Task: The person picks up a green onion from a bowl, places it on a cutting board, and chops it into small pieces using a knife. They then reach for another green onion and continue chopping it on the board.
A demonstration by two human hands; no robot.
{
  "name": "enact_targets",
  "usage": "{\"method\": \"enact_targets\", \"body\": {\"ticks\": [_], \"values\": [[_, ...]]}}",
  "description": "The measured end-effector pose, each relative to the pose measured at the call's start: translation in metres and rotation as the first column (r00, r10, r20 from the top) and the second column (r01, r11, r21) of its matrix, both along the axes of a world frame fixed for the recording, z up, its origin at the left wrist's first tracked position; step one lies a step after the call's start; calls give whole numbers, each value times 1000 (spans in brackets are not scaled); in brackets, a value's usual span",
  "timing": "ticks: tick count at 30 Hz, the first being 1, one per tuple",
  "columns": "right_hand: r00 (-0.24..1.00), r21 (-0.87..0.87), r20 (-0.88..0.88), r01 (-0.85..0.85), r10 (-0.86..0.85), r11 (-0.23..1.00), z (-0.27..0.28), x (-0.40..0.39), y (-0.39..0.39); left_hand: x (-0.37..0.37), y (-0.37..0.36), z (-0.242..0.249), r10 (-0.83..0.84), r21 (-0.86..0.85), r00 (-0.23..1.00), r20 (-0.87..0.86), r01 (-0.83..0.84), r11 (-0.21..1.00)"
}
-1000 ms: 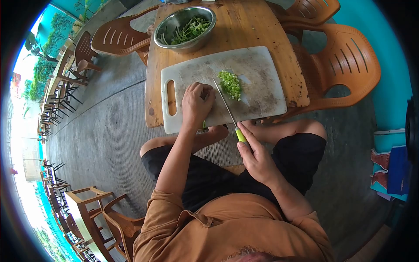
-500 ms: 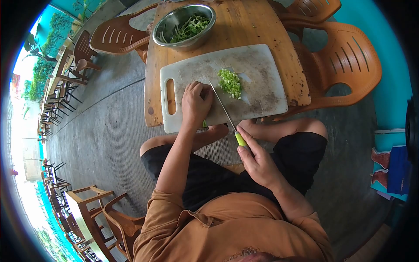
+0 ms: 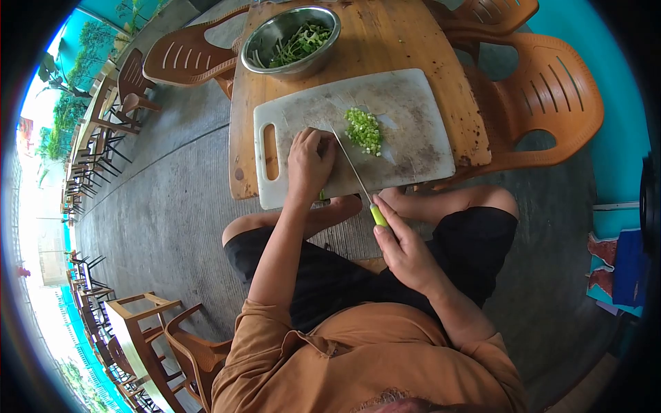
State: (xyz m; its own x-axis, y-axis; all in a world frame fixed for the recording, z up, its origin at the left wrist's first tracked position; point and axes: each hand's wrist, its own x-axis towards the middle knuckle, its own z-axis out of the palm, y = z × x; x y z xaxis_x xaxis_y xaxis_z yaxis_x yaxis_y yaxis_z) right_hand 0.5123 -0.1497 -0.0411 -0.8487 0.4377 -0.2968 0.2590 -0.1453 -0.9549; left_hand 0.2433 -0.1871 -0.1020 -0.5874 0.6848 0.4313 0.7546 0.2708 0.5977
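Note:
My right hand [image 3: 406,255] grips a knife [image 3: 354,169] by its lime-green handle. The narrow blade slants up and left across the near edge of the cutting board [image 3: 406,93], its tip beside the fingers of my left hand [image 3: 311,164]. Those fingers are curled down onto the board. A bit of green stalk [image 3: 321,195] shows below the palm, apparently spring onion; most of what they hold is hidden. Just right of the blade tip lies a small heap of chopped spring onion [image 3: 363,131].
Beyond the board, a steel bowl [image 3: 323,56] of cut greens [image 3: 303,43] stands on the wooden table [image 3: 385,34]. Brown plastic chairs [image 3: 551,89] flank the table on both sides. My bent knees are close under its near edge.
Almost nothing differs. The knife handle and my right hand have shifted very slightly; my left hand stays in place, and the chopped heap looks the same.

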Motion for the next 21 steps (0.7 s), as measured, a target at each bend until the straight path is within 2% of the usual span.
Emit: {"method": "enact_targets", "body": {"ticks": [2, 4, 7, 13, 16, 21], "values": [[1000, 61, 17, 1, -2, 998, -4, 1, -4, 0, 0, 0, 11, 1, 1000, -10, -11, 1000], [986, 290, -161, 85, -39, 953, -16, -3, -8, 2, 2, 0, 16, 0, 1000, -18, -16, 1000], [998, 214, -61, 38, -25, 976, -5, -7, -1, 4, 1, 2, 31, 20, 999, 21, -32, 999], [999, 36, -43, 22, -20, 999, 1, -4, 8, 4, 1, 4, 16, 28, 999, 35, -17, 999], [996, 86, -90, 14, -6, 996, -6, 2, 5, 4, 0, 4, 10, 12, 1000, 26, -10, 1000], [998, 28, -61, -11, 13, 1000, 0, 5, 2, 2, -1, 4, 42, -28, 995, 87, -40, 999]]}}
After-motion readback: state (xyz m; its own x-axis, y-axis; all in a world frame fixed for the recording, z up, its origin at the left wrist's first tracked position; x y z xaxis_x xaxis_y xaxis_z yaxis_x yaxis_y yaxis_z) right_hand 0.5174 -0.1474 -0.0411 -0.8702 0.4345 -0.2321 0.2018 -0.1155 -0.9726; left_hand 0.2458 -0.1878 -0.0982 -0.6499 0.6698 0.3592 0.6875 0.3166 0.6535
